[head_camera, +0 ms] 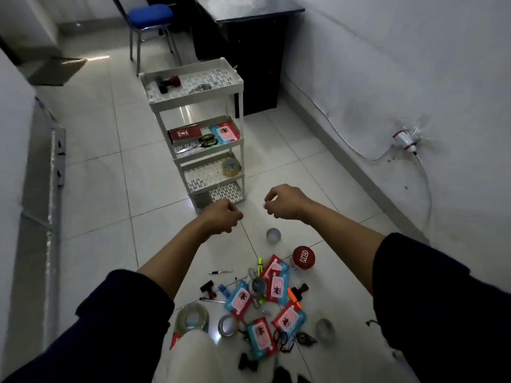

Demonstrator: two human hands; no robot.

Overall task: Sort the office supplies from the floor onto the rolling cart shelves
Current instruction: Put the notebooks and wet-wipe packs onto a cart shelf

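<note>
A white rolling cart with several perforated shelves stands on the tiled floor ahead. Its top shelf holds a stamp and a tape roll. On the second shelf lie a red booklet, scissors and a wipes pack, and a tape roll sits on the third. My left hand and my right hand hover in front of the cart's lowest shelf, fingers loosely curled, with nothing seen in either. On the floor near my knees lies a pile: several wipes packs, tape rolls, pens, markers and a red-lidded tin.
A dark desk and a blue chair stand behind the cart. A white wall with a cable and plug runs along the right. A metal frame lines the left. A small tape roll lies apart from the pile.
</note>
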